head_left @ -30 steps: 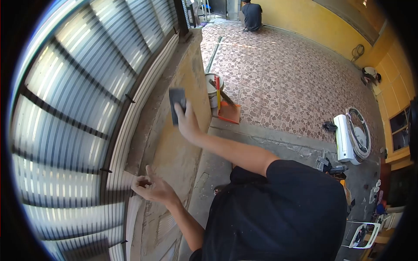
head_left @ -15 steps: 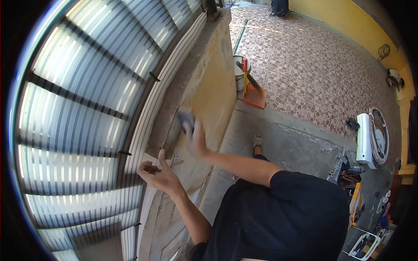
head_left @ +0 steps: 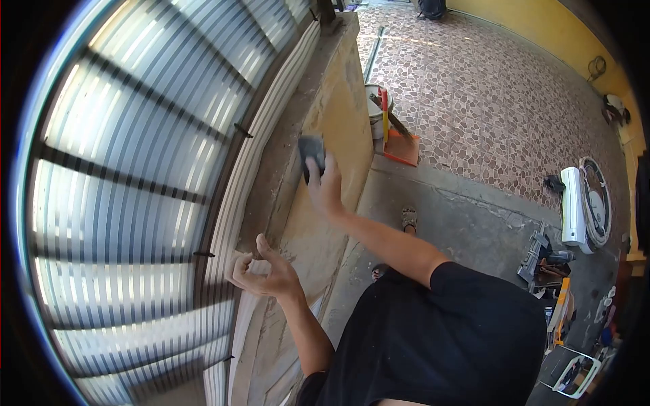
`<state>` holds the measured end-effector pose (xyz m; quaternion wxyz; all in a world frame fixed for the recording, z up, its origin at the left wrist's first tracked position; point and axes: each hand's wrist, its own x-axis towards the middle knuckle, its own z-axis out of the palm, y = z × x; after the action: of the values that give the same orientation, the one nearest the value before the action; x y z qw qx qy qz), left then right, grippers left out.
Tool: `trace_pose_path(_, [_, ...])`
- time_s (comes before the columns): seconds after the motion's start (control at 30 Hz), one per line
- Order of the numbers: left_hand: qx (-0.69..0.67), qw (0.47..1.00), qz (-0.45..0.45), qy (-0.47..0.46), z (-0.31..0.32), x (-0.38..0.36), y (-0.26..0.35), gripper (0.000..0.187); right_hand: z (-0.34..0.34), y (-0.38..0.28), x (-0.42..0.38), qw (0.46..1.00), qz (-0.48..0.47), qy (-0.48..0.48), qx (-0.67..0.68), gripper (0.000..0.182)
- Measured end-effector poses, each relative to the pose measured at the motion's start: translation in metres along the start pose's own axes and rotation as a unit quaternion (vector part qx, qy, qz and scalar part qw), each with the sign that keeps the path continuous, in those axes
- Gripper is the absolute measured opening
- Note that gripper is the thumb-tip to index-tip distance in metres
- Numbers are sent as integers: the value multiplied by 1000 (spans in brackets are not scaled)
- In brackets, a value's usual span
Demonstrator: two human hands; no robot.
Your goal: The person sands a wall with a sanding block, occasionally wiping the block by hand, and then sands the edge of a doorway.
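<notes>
A dark, flat block [head_left: 311, 150] is gripped in my right hand [head_left: 326, 186], with the thumb laid along its face. The block lies at the upper edge of the tan wall [head_left: 342, 101], beside the rough ledge [head_left: 274, 162]. My left hand [head_left: 267, 269] is held over the nearer part of the ledge, thumb raised and fingers curled with a gap between them. I see nothing in it.
Corrugated translucent panels [head_left: 135, 223] rise along the left. Beyond the wall stand a white bucket [head_left: 376, 122] and an orange dustpan [head_left: 402, 149]. A white appliance [head_left: 572, 206], a coiled hose [head_left: 596, 203] and tools [head_left: 538, 254] lie on the right.
My right hand and the block have moved up and right along the wall's edge. My left hand has shifted slightly right, with its thumb still raised. The view has shifted a little.
</notes>
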<state>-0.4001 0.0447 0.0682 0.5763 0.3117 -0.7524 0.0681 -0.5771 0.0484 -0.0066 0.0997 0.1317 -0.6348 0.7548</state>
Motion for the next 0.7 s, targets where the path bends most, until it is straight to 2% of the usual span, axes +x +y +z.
trace_pose_path(0.07, [-19, 999, 27, 2, 11, 10, 12, 36, 6, 12, 64, 994, 51, 6, -96, 32])
trace_pose_path(0.13, [-34, 998, 53, 5, 24, 24, 28, 34, 20, 31, 145, 994, -15, 96, -42, 28])
trace_pose_path(0.2, [-58, 995, 62, -55, 34, 38, 43, 33, 21, 48, 218, 993, -4, 101, -59, 27])
trace_pose_path(0.3, [-96, 990, 47, -93, 61, 53, 62, 30, 22, 55, 213, 988, -42, 114, -96, 26])
trace_pose_path(0.37, [-101, 985, 72, -123, 85, 63, 73, 29, 16, 52, 151, 996, -27, 76, -38, 26])
trace_pose_path(0.43, [-102, 977, 100, -158, 105, 70, 81, 29, -1, 48, 111, 998, -51, 23, -25, 33])
trace_pose_path(0.47, [-110, 969, 119, -186, 116, 72, 84, 28, -1, 50, 125, 998, -50, 27, -23, 33])
trace_pose_path(0.53, [-114, 959, 143, -219, 131, 74, 88, 28, 3, 55, 161, 998, 42, 14, -52, 33])
trace_pose_path(0.6, [-93, 959, 122, -238, 141, 73, 91, 27, 21, 84, 243, 991, -31, 105, -80, 25])
trace_pose_path(0.67, [-72, 960, 113, -244, 149, 72, 93, 26, 26, 109, 330, 986, -41, 133, -91, 25])
trace_pose_path(0.7, [-52, 961, 105, -249, 149, 70, 93, 25, 23, 111, 356, 989, -5, 114, -96, 27])
